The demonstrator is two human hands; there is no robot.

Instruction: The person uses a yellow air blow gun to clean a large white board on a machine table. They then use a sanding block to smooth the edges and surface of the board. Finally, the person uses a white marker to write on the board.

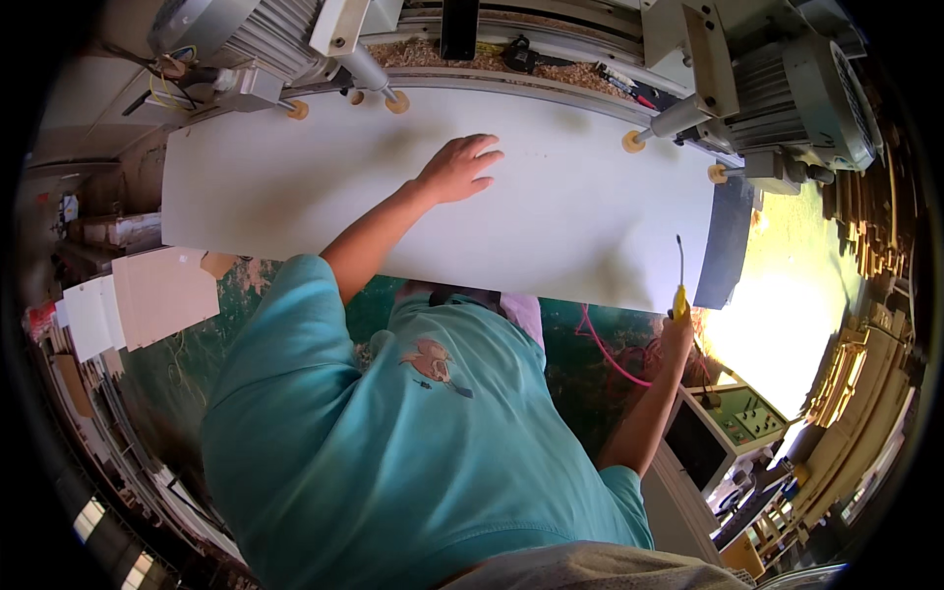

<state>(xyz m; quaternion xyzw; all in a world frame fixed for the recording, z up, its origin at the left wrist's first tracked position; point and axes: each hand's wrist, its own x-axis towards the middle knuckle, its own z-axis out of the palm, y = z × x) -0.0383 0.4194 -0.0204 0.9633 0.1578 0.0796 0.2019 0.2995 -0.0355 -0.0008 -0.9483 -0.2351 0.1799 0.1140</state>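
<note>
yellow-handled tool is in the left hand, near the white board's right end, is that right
Wrong hand: the head view shows the yellow-handled tool in the right hand, not the left hand, near the right end of the white board.

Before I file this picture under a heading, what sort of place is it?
Probably a woodworking shop: there are big motors along the far edge of the white board, wood shavings behind it, and long planks piled at the right.
</note>
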